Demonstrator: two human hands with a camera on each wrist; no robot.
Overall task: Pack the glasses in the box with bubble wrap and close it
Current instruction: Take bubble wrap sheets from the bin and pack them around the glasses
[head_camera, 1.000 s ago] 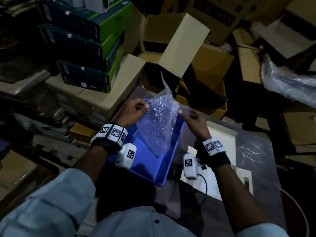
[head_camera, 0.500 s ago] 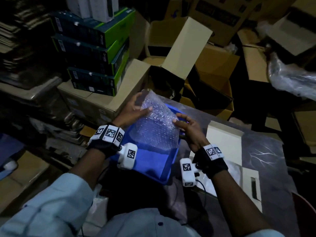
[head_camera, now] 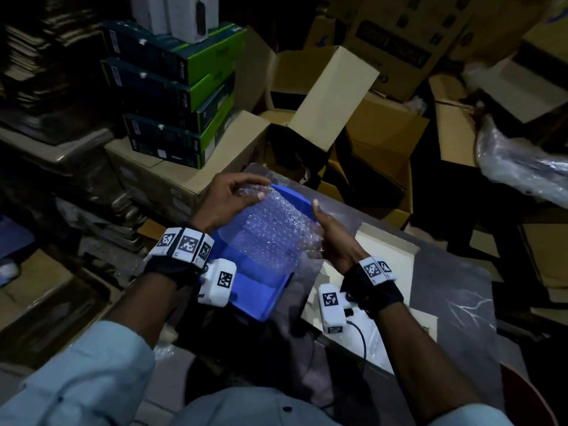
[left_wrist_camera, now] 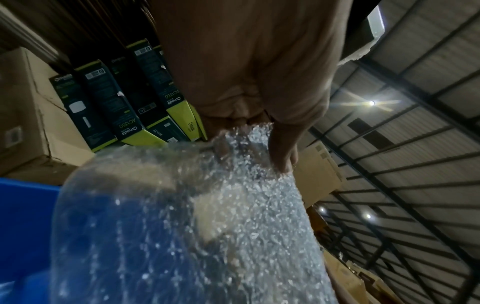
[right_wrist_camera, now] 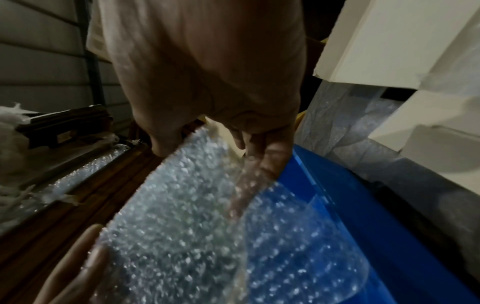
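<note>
A clear sheet of bubble wrap (head_camera: 270, 232) is stretched between both hands above a blue plastic tray (head_camera: 255, 298) on the table. My left hand (head_camera: 246, 192) pinches the sheet's far left edge between thumb and fingers. The right hand (head_camera: 325, 229) grips the right edge, thumb on top and fingers underneath. In the left wrist view the bubble wrap (left_wrist_camera: 207, 205) curves over the blue tray (left_wrist_camera: 26, 216). The right wrist view shows the bubble wrap (right_wrist_camera: 182, 216) above the tray (right_wrist_camera: 350, 205). No glasses are in sight.
A flat white box (head_camera: 387, 250) lies open on the grey table (head_camera: 455, 290), right of the tray. Behind stand open cardboard cartons (head_camera: 322, 118) and stacked green-and-black boxes (head_camera: 175, 96). A crumpled plastic sheet (head_camera: 522, 167) lies at far right.
The bubble wrap hung upright a second ago; both hands have tipped it down and spread it nearly flat over the blue tray. Both hands still hold it.
</note>
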